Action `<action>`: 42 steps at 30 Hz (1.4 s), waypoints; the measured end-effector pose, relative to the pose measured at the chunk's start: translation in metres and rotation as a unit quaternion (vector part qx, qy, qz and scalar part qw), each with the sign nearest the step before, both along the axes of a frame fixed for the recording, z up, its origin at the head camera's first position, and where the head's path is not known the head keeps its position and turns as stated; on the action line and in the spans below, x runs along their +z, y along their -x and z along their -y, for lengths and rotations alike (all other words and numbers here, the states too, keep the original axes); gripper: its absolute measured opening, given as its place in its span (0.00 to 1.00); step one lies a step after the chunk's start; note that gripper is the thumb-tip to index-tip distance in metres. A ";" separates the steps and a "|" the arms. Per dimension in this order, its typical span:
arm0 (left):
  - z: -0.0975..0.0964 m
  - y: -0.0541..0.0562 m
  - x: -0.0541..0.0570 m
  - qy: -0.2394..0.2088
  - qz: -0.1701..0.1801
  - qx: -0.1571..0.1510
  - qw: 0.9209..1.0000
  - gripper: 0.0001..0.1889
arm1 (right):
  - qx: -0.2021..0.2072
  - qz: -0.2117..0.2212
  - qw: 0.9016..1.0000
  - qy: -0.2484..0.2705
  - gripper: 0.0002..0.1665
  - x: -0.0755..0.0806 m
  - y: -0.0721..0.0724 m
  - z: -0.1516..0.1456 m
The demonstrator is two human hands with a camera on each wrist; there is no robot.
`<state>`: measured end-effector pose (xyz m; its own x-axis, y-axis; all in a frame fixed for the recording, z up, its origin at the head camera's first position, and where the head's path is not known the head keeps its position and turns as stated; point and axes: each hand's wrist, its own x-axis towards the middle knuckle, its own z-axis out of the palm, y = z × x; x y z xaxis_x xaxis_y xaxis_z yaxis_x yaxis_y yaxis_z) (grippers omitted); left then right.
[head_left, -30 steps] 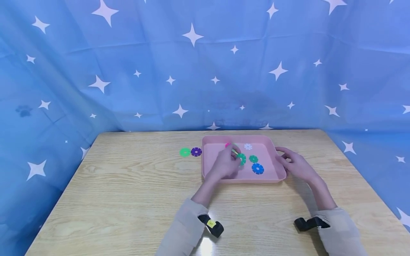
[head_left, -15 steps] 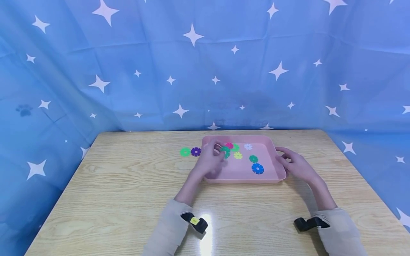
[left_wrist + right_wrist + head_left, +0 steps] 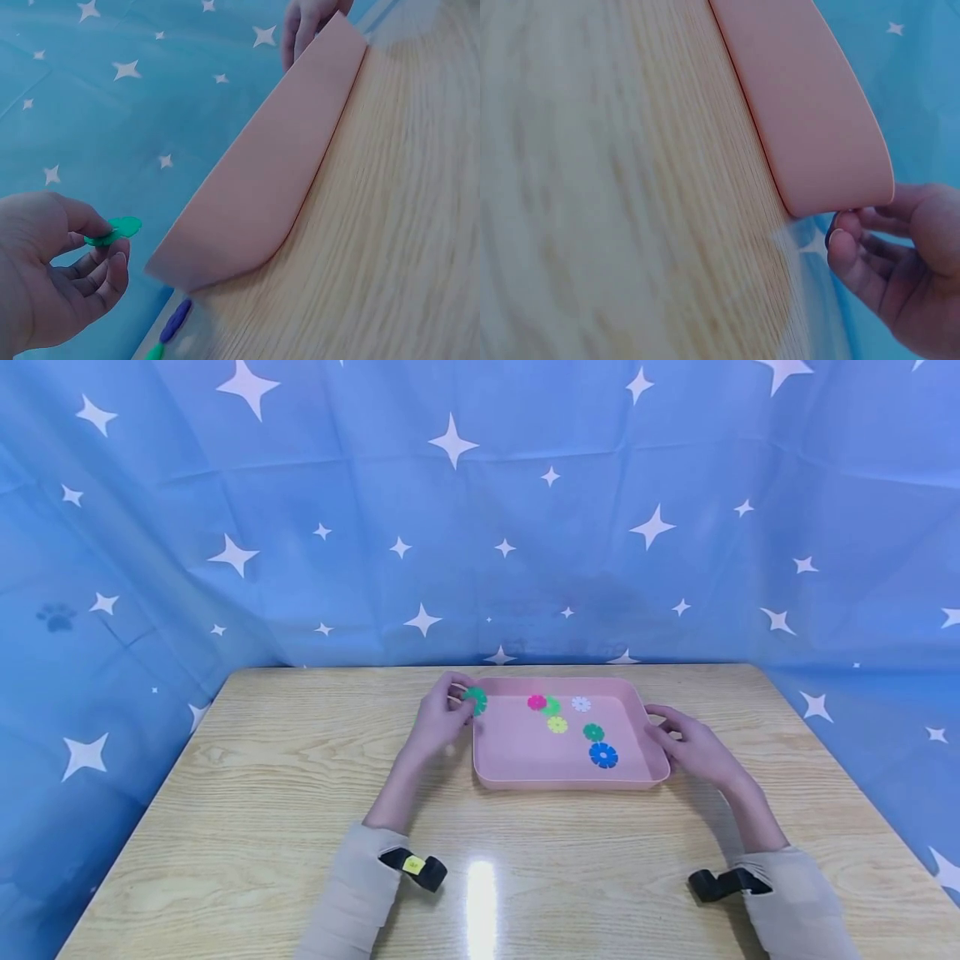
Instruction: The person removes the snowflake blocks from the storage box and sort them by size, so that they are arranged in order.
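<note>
My left hand (image 3: 441,714) pinches a dark green snowflake disc (image 3: 476,701) between thumb and fingers, over the left rim of a pink tray (image 3: 525,762). In the left wrist view the disc (image 3: 124,227) is seen nearly edge-on, raised above the table. At the tray's right wall, my right hand (image 3: 693,747) holds the rim with curled fingers. A dark sliver (image 3: 829,231) shows by its fingertips in the right wrist view; what it is I cannot tell. Inside the tray lie a pink disc (image 3: 536,702), a light green disc (image 3: 552,707), a yellow disc (image 3: 557,725) and several others.
A blue disc (image 3: 603,755), a small green disc (image 3: 593,732) and a white disc (image 3: 581,703) lie in the tray's right half. Outside its left wall, a purple disc (image 3: 176,321) and a bright green disc (image 3: 154,352) rest on the wooden table (image 3: 300,793).
My left hand has drawn back leftward from the tray's middle to its left rim, carrying the dark green disc. This uncovers the pink, light green and yellow discs. My right hand stays put.
</note>
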<state>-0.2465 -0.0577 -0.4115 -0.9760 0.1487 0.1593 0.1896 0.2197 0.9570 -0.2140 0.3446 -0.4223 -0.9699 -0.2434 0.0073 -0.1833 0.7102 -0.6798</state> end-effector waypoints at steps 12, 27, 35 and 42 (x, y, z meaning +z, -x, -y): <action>0.050 0.008 -0.006 0.008 0.022 0.057 0.998 0.12 | -0.003 0.001 1.000 0.001 0.32 0.000 -0.001 0.000; 0.082 0.011 -0.029 0.074 0.073 0.106 0.989 0.12 | -0.003 0.005 1.000 0.003 0.32 0.001 -0.002 0.001; 0.086 0.012 -0.031 0.135 0.064 0.119 0.981 0.12 | -0.002 0.009 1.000 0.006 0.32 0.001 -0.001 0.001; 0.088 0.013 -0.034 0.163 0.065 0.122 0.977 0.12 | -0.001 0.014 1.000 0.010 0.33 0.001 0.000 0.000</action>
<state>-0.2596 -0.1462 -0.4454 -0.9975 -0.0686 0.0148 -0.0247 0.5403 0.8411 -0.2135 0.3444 -0.4212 -0.9705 -0.2407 -0.0149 -0.1621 0.6968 -0.6987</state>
